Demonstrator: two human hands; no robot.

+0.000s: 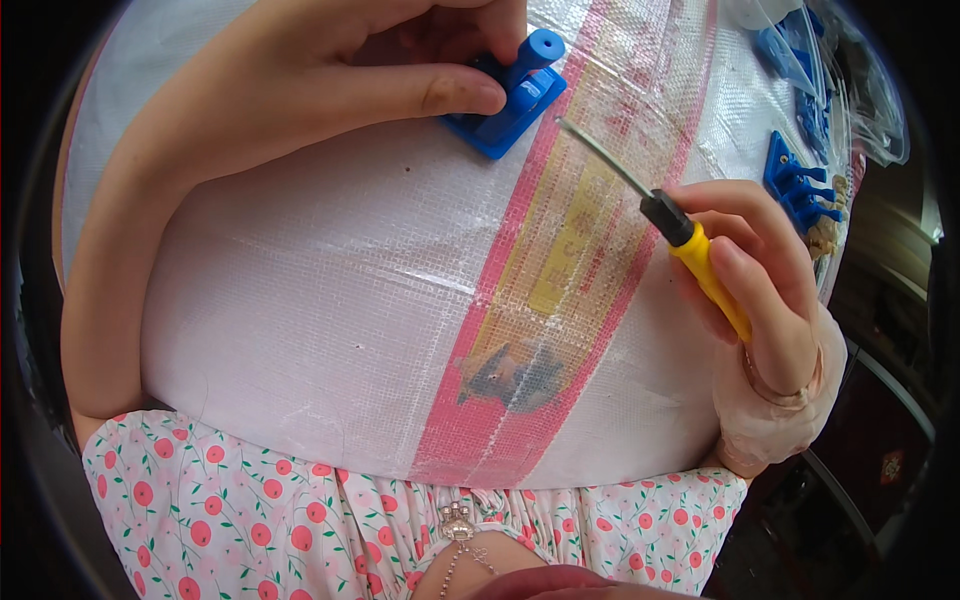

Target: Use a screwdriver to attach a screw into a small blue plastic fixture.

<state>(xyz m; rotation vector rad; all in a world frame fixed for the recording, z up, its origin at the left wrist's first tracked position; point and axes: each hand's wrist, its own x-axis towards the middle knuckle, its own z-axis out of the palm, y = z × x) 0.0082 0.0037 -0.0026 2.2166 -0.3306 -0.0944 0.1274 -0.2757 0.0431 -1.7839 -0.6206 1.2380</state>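
Observation:
At the top of the view, my left hand [370,80] is closed around a blue plastic part [498,132], its thumb lying across it. The part has a flat rectangular base and a round peg with a small hole in its end; the fingers behind it are partly hidden. My right hand [765,255] grips a screwdriver [706,265] with a yellow and black handle. Its thin metal shaft points up and left, the tip just short of the blue part and apart from it.
A white woven sheet [300,300] with a pink and yellow printed band covers the table. At the right edge lies a blue piece with several hooks [800,190]. Above it are clear plastic bags [870,100] and more blue parts [812,120].

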